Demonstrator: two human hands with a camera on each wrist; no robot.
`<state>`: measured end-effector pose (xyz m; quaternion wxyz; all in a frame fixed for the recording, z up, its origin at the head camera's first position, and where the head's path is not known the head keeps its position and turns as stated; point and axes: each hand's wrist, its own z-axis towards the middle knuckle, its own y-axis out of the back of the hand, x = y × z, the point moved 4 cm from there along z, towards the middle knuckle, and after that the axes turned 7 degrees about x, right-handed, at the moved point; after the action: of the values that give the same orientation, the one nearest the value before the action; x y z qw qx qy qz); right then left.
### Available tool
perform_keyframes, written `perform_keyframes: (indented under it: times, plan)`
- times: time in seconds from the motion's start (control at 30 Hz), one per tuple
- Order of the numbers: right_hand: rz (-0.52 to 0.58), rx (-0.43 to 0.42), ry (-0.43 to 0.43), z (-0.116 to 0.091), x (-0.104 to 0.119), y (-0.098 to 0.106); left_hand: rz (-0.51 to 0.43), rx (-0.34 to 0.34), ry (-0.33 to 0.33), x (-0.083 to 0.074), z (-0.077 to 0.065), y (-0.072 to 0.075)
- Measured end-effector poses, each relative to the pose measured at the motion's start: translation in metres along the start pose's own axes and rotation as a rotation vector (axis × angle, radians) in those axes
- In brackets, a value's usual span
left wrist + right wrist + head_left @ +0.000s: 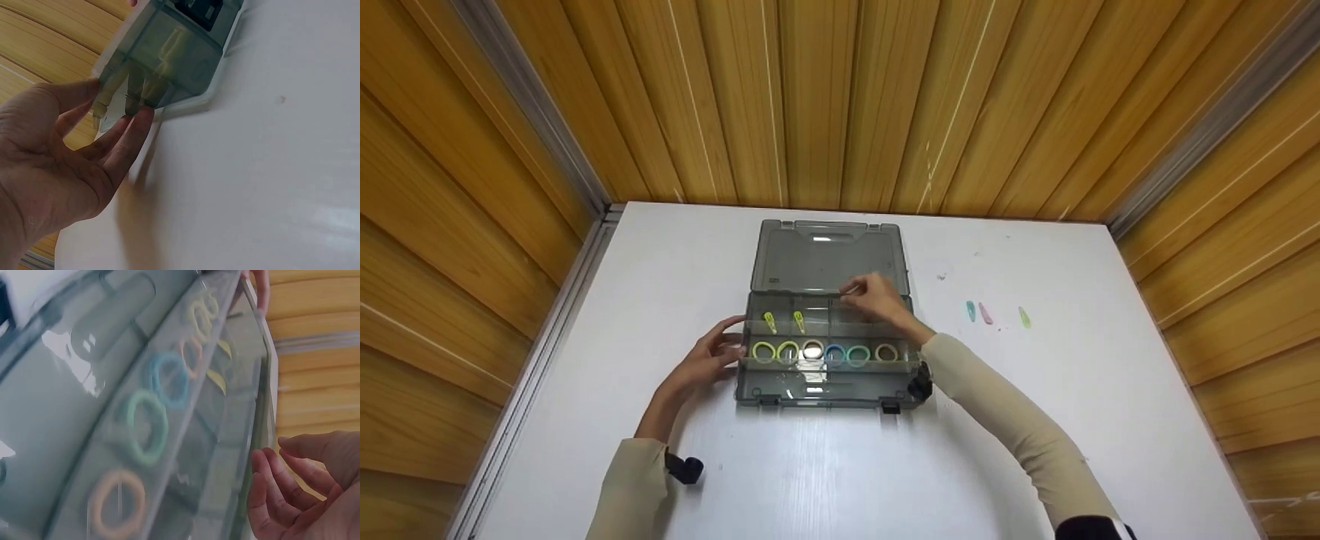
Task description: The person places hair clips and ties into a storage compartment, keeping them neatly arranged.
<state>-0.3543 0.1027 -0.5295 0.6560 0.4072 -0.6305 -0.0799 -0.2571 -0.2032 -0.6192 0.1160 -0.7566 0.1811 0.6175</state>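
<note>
Head view: left hand (711, 364) touching box (847, 390), fingers apart; right hand (877, 298) hovering over slots (815, 309), can't tell if pinching. Maybe filling slots; next likely needing clips (985, 313) lying farther right.

A booth-like workspace.
White tabletop (780, 480) below the right hand (876, 298); beyond it, wood-look panel walls (840, 97), grey corner posts (536, 105).

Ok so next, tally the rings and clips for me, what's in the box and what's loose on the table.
Rings in the box: 6
Clips in the box: 2
Clips loose on the table: 3
Total: 11
I can't tell whether the right hand holds another.
</note>
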Motion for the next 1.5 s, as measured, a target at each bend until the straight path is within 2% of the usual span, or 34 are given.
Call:
perform_keyframes:
  times: [0.2, 0.33, 0.63, 0.83, 1.0, 1.17, 1.33, 1.5]
  plan:
    - [-0.106, -0.081, 0.028, -0.011, -0.016, 0.039, -0.005, -0.007, 0.012, -0.001, 0.000, -0.001]
    - [-0.089, -0.105, 0.010, -0.019, -0.036, 0.062, -0.008, -0.009, 0.015, -0.001, 0.000, -0.002]
    - [-0.038, -0.118, -0.143, -0.039, -0.091, 0.097, -0.018, -0.005, 0.013, 0.001, -0.002, -0.002]
    - [0.024, -0.119, -0.279, -0.053, -0.129, 0.117, -0.006, -0.009, 0.006, 0.000, -0.002, -0.002]
    - [0.033, -0.135, -0.381, -0.065, -0.158, 0.127, -0.008, -0.003, 0.016, 0.001, -0.003, -0.002]
    - [0.022, -0.137, -0.446, -0.072, -0.176, 0.131, -0.016, -0.011, 0.032, 0.002, -0.004, -0.002]
    - [0.016, -0.138, -0.469, -0.075, -0.183, 0.132, -0.014, -0.016, 0.048, 0.002, -0.005, -0.002]
    - [-0.005, -0.131, -0.452, -0.075, -0.181, 0.129, -0.010, -0.014, 0.041, 0.003, -0.005, -0.002]
